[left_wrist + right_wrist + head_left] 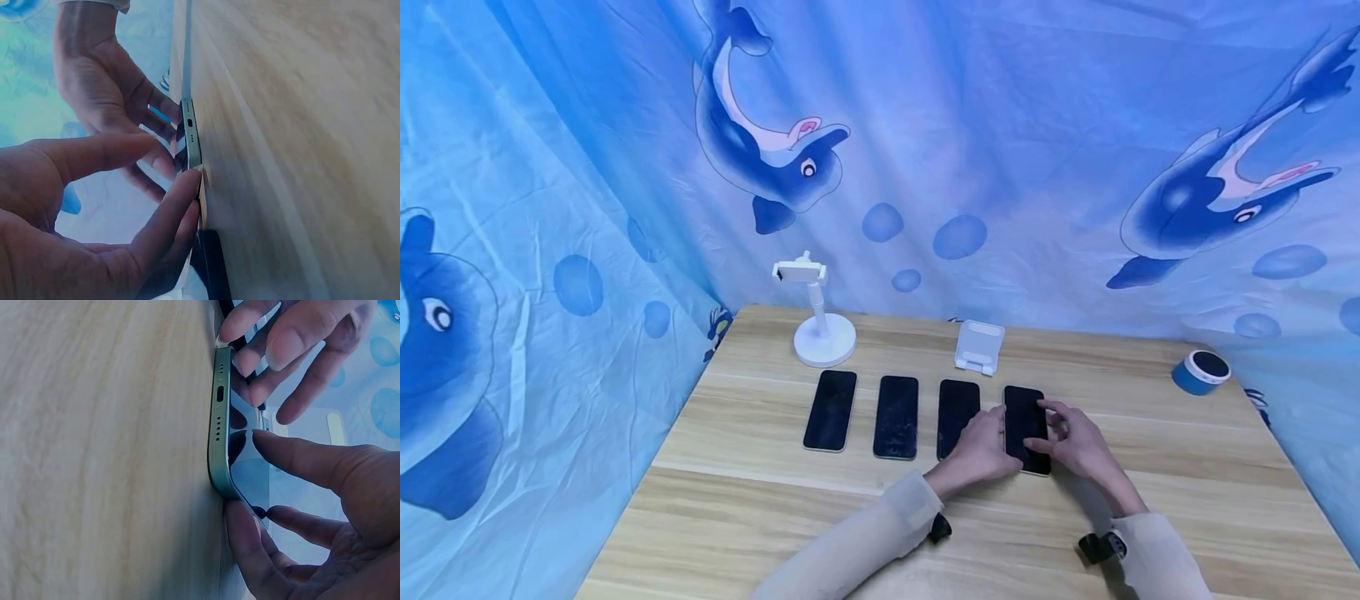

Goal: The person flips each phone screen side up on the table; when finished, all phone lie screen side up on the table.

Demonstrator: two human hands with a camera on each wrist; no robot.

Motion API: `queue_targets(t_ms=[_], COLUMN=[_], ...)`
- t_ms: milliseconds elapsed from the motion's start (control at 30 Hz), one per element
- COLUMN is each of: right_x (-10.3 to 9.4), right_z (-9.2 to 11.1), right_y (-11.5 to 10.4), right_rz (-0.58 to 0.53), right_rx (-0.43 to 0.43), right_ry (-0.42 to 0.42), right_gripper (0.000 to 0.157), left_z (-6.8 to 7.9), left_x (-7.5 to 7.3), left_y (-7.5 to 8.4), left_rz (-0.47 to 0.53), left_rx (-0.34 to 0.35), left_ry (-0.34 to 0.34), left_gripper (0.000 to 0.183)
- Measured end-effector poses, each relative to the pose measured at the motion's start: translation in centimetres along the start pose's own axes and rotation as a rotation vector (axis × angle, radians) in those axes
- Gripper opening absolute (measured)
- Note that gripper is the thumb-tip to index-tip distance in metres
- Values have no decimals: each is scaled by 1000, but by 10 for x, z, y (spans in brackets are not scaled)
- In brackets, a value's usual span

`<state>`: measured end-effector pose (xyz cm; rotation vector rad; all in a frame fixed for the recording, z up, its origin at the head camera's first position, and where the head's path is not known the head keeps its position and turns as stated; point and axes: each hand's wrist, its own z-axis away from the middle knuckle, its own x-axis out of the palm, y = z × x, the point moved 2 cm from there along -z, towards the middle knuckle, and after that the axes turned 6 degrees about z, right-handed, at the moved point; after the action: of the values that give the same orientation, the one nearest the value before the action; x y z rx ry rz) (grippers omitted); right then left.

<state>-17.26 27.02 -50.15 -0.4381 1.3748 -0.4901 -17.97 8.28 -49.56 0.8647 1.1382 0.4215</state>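
Four dark-screened phones lie in a row on the wooden table. Both hands meet at the rightmost phone (1024, 412), which lies face up and shows its pale green bottom edge (220, 425) with a charging port. My left hand (981, 446) is at its left side and covers part of the neighbouring phone (957, 404). Its fingertips touch the phone's edge, and the thumb (106, 156) stands over the screen. On the other side, my right hand (1078, 442) holds the phone, thumb on the glass and fingers at the right edge.
Two more phones, one (896, 417) in the middle and one (831, 410) at the left, continue the row. Behind stand a white round-based phone stand (823, 337) and a small white folding stand (979, 346). A blue-and-white cylinder (1197, 375) sits at the back right. Dolphin-print cloth (1037, 108) hangs behind.
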Motion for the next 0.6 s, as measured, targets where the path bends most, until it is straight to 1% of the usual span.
queue_targets(t_ms=[133, 233, 400, 500, 600], right_x=[-3, -6, -10, -12, -15], right_z=[3, 6, 13, 18, 21], right_y=[1, 2, 5, 6, 4], right_rz=[-35, -63, -101, -141, -153], right_rx=[5, -10, -19, -10, -21], right_ry=[-25, -43, -73, -103, -135], right_gripper=[80, 80, 79, 78, 77], left_z=[0, 0, 1, 2, 3], left_x=[-6, -8, -10, -15, -24], left_y=[-4, -6, -14, -18, -22], left_rz=[111, 205, 356, 410, 439], left_rx=[0, 8, 34, 71, 115], left_ry=[-31, -52, -68, -56, -50], left_gripper=[93, 93, 87, 78, 72])
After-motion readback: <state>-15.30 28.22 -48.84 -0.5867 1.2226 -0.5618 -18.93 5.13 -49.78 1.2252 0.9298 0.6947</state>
